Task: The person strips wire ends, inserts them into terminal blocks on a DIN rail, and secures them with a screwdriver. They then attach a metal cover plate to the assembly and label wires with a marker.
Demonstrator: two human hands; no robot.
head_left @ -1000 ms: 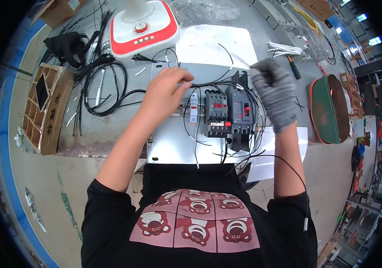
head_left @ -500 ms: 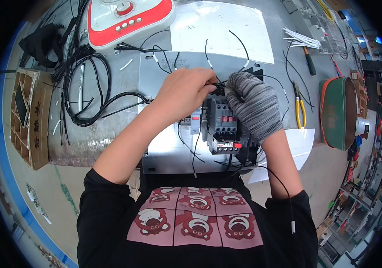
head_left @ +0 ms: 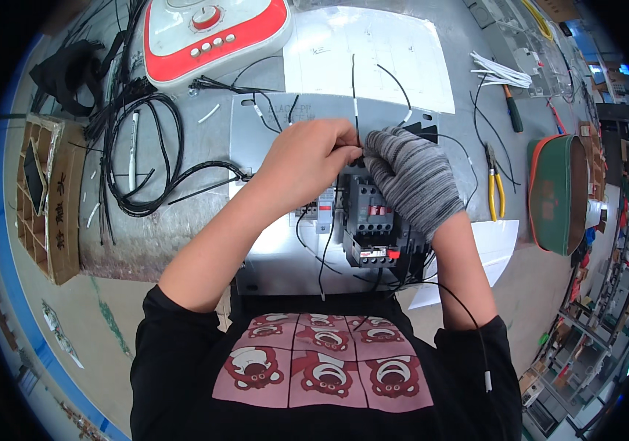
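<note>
My bare left hand (head_left: 306,163) pinches a thin black wire (head_left: 353,95) that rises from the top of a dark grey contactor block (head_left: 370,220). The block is mounted on a metal panel (head_left: 270,117) lying on the table. My right hand (head_left: 411,176), in a grey striped glove, meets the left hand at the same spot, fingertips on the wire end at the block's top. Its grip is hidden by the fingers. More black wires hang from the block toward my chest.
A red and white appliance (head_left: 215,33) sits at the back. Coiled black cable (head_left: 142,158) lies left, beside a cardboard divider box (head_left: 46,198). Yellow-handled pliers (head_left: 492,184), a screwdriver (head_left: 511,110), white wire pieces (head_left: 502,70) and a green oval case (head_left: 558,195) lie right. White paper sheet (head_left: 373,48).
My right hand came down from the raised position on the right to meet the left hand over the contactor. The view has shifted closer over the panel.
</note>
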